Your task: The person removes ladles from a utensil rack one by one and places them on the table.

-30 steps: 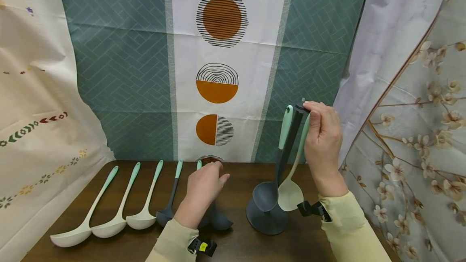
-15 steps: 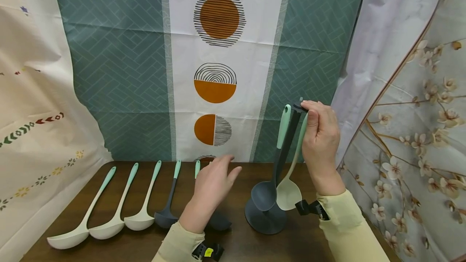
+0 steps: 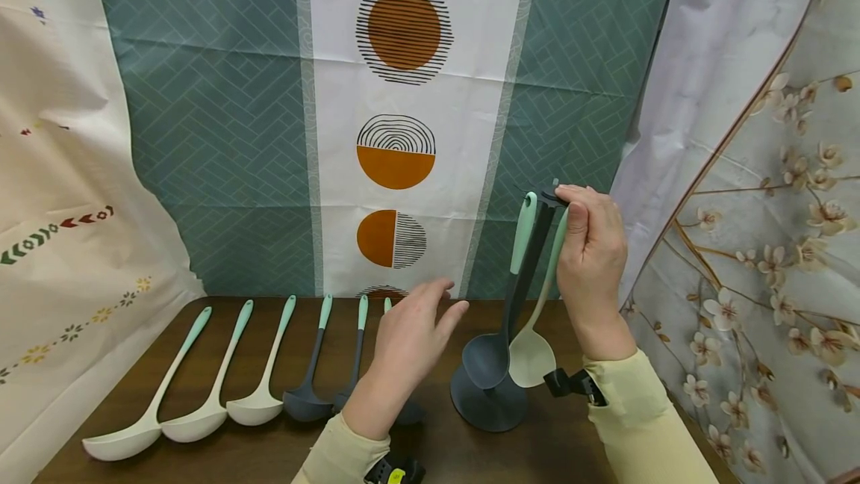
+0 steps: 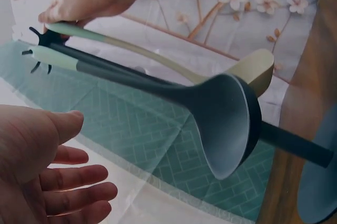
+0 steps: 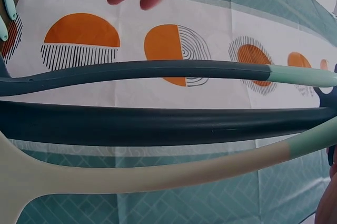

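My right hand [image 3: 593,260] grips the top of a dark grey utensil stand [image 3: 540,249], which rises from a round base. Two ladles with mint handles hang on it: a dark grey ladle [image 3: 485,361] at the left and a cream ladle [image 3: 532,359] beside my right hand. My left hand [image 3: 411,338] hovers left of the stand with fingers apart and nothing in them. In the left wrist view, its palm and loosely bent fingers [image 4: 79,179] face the hanging grey ladle [image 4: 226,124] without touching it.
On the brown table [image 3: 269,461], a row of ladles lies left of the stand. The cream ladles [image 3: 255,408] lie at the left, the dark grey ladles [image 3: 307,400] to their right; my left arm partly covers the last one. Patterned cloth [image 3: 396,237] hangs behind.
My left hand has moved right, away from the lying grey ladles and towards the stand, with nothing in it. My right hand has stayed at the top of the stand.
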Motion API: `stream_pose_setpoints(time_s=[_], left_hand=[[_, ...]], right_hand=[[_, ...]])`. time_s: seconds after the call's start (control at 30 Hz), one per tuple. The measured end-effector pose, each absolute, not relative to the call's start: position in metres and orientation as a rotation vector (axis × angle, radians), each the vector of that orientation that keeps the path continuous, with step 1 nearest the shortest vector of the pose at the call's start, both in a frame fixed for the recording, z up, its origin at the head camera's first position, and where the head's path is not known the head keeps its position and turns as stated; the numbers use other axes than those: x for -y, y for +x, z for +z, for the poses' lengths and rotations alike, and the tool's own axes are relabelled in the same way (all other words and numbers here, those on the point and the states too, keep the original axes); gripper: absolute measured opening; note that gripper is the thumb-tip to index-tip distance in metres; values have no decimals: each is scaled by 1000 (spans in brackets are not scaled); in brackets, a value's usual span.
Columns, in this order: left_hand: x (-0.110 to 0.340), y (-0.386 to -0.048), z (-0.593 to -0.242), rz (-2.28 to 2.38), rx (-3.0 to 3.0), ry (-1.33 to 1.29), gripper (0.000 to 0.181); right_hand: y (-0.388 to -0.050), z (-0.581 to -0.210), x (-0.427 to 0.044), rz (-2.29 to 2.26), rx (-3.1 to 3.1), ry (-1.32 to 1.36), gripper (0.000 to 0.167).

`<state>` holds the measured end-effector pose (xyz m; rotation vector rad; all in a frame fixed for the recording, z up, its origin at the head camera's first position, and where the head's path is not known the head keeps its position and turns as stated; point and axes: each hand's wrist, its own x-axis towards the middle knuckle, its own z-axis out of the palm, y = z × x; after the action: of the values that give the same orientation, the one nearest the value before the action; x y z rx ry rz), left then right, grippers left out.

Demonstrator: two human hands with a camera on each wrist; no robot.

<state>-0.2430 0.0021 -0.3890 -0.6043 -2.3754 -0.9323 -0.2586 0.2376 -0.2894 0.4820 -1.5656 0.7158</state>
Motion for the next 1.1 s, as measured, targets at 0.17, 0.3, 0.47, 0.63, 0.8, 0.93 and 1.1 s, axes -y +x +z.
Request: stream_pose_setpoints(time_s=[0.17, 0.3, 0.47, 0.63, 0.8, 0.93, 1.1], left_hand=[[-8, -239, -388, -984, 2351, -644, 41], [-12, -237, -387, -1010, 2361, -664, 40], [-20, -235, -386, -1060, 2370, -686, 39], [-28, -234, -387, -1109, 2376, -707, 38], [-35, -234, -388, -1128, 2383, -731, 37], [-41, -235, -388, -1119, 2400, -733, 38], [-46, -235, -388, -1119, 2400, -740, 36]], right_hand=[[-258, -290, -238, 715, 1572, 484, 50], [-259, -291, -237, 722, 1567, 487, 48], [-260, -290, -237, 723, 1551, 494, 49], [-260, -291, -238, 724, 1544, 490, 51], [-260, -291, -239, 713, 1559, 483, 52], [-260, -290, -239, 711, 1560, 483, 52], [-260, -290, -238, 708, 1557, 485, 54]])
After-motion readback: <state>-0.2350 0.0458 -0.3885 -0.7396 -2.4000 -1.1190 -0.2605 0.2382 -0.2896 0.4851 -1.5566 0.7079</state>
